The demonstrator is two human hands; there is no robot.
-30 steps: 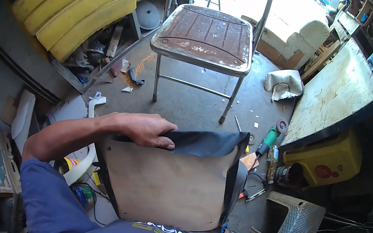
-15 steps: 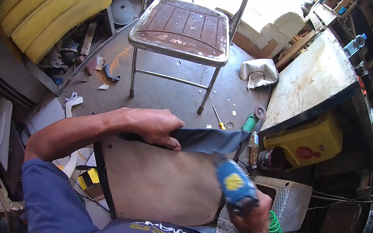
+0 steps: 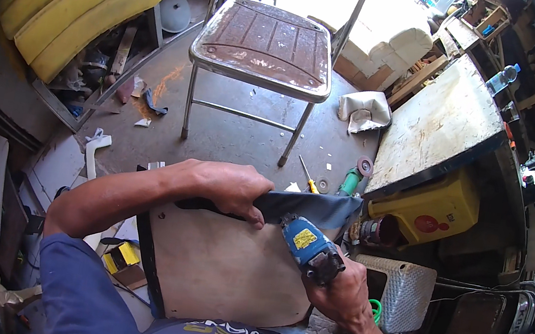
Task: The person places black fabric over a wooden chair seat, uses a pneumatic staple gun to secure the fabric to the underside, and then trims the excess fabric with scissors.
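Observation:
A wooden panel (image 3: 225,270) lies across my lap, its underside up, with dark grey fabric (image 3: 317,206) along its far edge. My left hand (image 3: 237,190) grips that fabric at the far edge, thumb pressed on the board. My right hand (image 3: 343,287) is wrapped round a blue pneumatic staple gun (image 3: 306,239) with a yellow label. The gun's nose points at the far edge, just right of my left thumb; whether it touches I cannot tell. A green coiled hose (image 3: 375,312) shows behind my right wrist.
A rusty metal folding chair (image 3: 264,43) stands ahead. Beyond the panel lie a green angle grinder (image 3: 353,179) and a screwdriver (image 3: 309,175). To the right are a worn white table (image 3: 444,123), a yellow jerrycan (image 3: 436,208) and a woven box (image 3: 408,293). Yellow cushions (image 3: 85,5) are stacked left.
My right hand has brought the staple gun left and forward, from the panel's right side to the fabric near my left thumb. My left hand keeps its grip on the fabric.

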